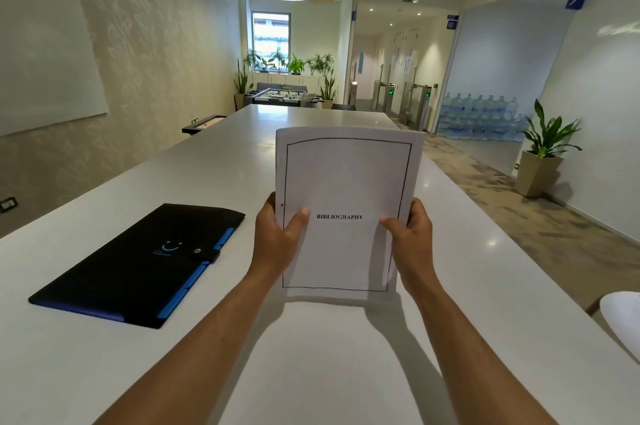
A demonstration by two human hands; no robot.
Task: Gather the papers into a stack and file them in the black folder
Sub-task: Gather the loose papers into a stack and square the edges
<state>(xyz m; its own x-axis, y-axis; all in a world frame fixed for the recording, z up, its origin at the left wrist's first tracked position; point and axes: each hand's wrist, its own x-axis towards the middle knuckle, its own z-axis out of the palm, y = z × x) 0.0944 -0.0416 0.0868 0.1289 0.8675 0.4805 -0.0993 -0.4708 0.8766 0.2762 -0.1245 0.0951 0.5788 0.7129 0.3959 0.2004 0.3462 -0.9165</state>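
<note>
The person holds the papers upright above the white table, the front sheet reading "BIBLIOGRAPHY". The left hand is closed on the stack's left edge, thumb across the front; the right hand clasps the right edge the same way. The black folder lies flat on the table to the left, well apart from the stack, and its snap strap looks fastened. The step in hand appears to be squaring the stack. To do it well, the grip should loosen slightly so the sheets can settle as the bottom edge is tapped on the table, both hands guiding the sides. The folder must then be unsnapped, so one hand should keep the stack pinched firmly.
</note>
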